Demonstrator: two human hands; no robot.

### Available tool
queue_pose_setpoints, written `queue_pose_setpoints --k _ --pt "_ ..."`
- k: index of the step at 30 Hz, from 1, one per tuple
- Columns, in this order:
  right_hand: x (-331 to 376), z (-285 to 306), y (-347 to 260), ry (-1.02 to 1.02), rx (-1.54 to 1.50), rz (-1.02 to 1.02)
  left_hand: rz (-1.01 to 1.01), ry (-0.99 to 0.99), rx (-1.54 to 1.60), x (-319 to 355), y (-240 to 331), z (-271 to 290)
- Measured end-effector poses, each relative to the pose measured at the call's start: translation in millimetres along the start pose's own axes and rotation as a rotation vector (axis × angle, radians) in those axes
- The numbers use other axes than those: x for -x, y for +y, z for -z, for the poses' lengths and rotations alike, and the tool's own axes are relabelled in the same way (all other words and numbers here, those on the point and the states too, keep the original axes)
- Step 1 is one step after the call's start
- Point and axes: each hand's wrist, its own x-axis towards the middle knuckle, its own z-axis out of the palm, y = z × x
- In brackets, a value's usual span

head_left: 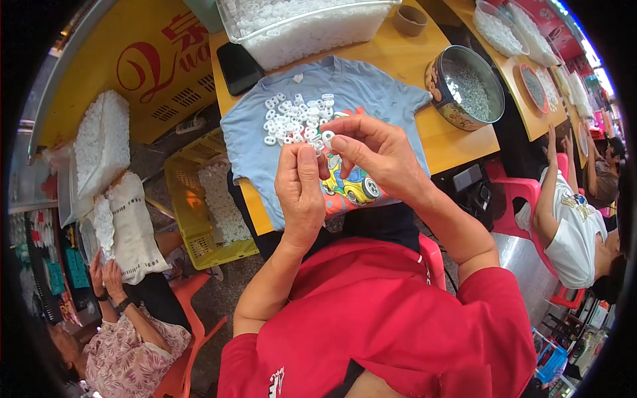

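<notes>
Head view: left hand (300, 189) and right hand (375, 156) meet above a blue cloth shirt (381, 99), fingertips pinched together on a small white plastic ring (328, 137). Just beyond lies a loose pile of white rings (292, 119). Farther off stand a round metal tin (464, 86) and a clear plastic tub (298, 30).

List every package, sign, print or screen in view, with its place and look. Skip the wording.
Yellow sign: upper left beside the table, red lettering, vent slots.
Dark phone: flat on the table's left end, screen blank.
Round tin: table's right end, patterned side, open, small pale pieces inside.
Cartoon car print: on the blue shirt, beneath both hands.
</notes>
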Motion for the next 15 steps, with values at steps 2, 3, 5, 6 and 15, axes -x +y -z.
queue_pose_setpoints --k 2,3,5,6,15 --pt "-0.7 0.0 -0.5 -0.003 0.009 0.001 -0.005 -0.012 0.014 0.6 -1.0 1.0" --pt "-1.3 0.0 -1.0 -0.002 0.014 -0.011 -0.006 -0.011 0.014 1.0 -0.9 1.3" --pt "-1.7 -0.3 -1.1 -0.002 0.021 -0.022 -0.003 -0.012 0.007 1.5 -1.1 1.5" --pt "-1.3 -1.0 -0.8 -0.005 0.011 -0.009 -0.004 -0.012 0.007 1.3 -0.6 1.2" --pt "-1.8 -4.4 -3.5 -0.007 0.009 0.009 -0.008 0.006 -0.027 2.6 2.8 0.0"
